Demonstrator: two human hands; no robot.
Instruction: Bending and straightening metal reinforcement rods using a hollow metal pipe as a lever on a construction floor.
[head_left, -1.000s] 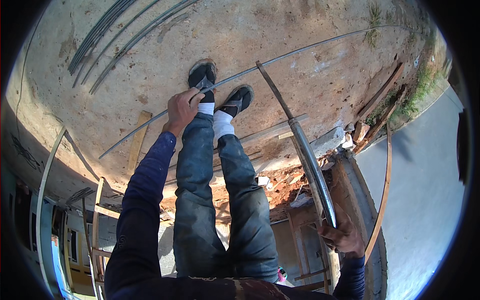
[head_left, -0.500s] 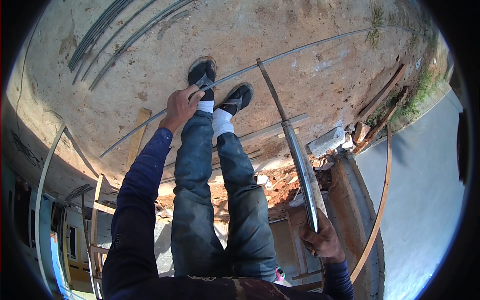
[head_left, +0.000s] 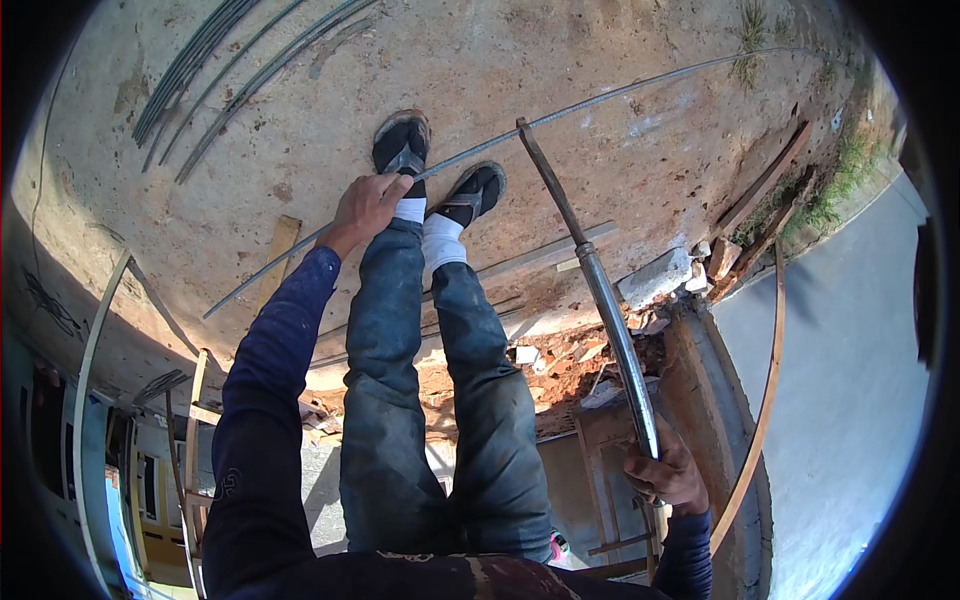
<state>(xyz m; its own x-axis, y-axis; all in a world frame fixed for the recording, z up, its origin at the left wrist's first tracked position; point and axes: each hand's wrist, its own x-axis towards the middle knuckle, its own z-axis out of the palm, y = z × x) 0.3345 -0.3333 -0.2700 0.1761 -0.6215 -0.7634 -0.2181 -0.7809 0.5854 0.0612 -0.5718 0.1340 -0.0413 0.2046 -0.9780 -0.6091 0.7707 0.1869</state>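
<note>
A long ribbed steel rebar runs slantwise across the ground ahead, its left end near the middle left and its far part curving away to the upper right. My left hand is closed around it near my left foot. In my right hand, low on the right, is the lower end of a shiny metal pipe. A narrower rusty bar extends from the pipe's upper end, and its tip meets the rebar just right of my right foot. Whether the tip hooks around the rebar is too small to tell.
More rebars lie in a bundle at upper left. A wooden plank rests beyond my left forearm. Broken concrete and rubble edge a drop below my legs. A smooth grey slab fills the right; a wooden ladder stands lower left.
My right hand has swung the pipe's lower end a little to the right, with the bar's tip staying on the rebar. My left hand has barely moved along with the rebar.
</note>
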